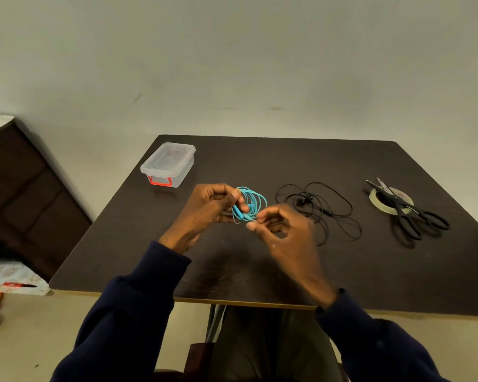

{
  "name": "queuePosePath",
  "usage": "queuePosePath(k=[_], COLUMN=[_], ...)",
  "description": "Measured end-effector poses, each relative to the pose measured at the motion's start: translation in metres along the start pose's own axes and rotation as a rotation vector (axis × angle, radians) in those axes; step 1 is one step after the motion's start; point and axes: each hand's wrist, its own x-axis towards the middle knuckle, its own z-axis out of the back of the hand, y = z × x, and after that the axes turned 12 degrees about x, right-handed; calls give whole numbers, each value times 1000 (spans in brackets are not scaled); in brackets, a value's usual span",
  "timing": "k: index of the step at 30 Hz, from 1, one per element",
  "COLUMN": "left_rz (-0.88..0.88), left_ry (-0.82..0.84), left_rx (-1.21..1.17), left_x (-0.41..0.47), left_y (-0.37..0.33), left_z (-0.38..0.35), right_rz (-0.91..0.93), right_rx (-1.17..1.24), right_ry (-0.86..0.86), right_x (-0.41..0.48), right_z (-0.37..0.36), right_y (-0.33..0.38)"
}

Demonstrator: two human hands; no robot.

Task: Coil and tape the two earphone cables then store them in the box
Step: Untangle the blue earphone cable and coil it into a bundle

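Note:
A turquoise earphone cable (pixel 255 201) is wound into a loose coil above the middle of the dark table (pixel 260 266). My left hand (pixel 210 209) grips the coil between thumb and fingers. My right hand (pixel 283 230) pinches the cable's plug end at the coil's lower edge. A black earphone cable (pixel 319 208) lies uncoiled on the table just right of my hands. The clear plastic box (pixel 169 164) with a red latch stands closed at the table's far left. A tape roll (pixel 391 201) lies at the right with black scissors (pixel 410 213) across it.
A dark wooden cabinet (pixel 25 194) stands left of the table against the wall. A patterned surface with a red object (pixel 14 274) lies at the lower left. The wall rises right behind the table's far edge.

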Motion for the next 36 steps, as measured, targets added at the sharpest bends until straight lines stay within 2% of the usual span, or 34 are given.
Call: queuePosePath(k=[3,5,11,15,20,28,32,36], left_rz=[8,17,48,61,64,54,67,70], left_ry=[-5,-6,-51,-54,-55,-27,-25,-28], left_rx=[14,18,-22,-100,-149,-155,-160,-142], left_x=[-1,0,-1,-1,0,-1,-1,-3], left_y=[-1,-1,0,2,2,1,2,1], left_z=[-2,-1,5,3,-3,-2,-2,-3], right_rz=[22,27,-64,-113,-194,-206,-158,29], right_rx=[-149,-162,5,101,107,136,94,-132], right_ry=[46,32,-24,2,55,66,38,-33], right_x=[2,6,13,6,4,8,3,-1], right_z=[-7,-7,-3,-2,-7,-2,-4,-1], right_y=[-6,-7,-5,-4,-7,-4,-6,-9])
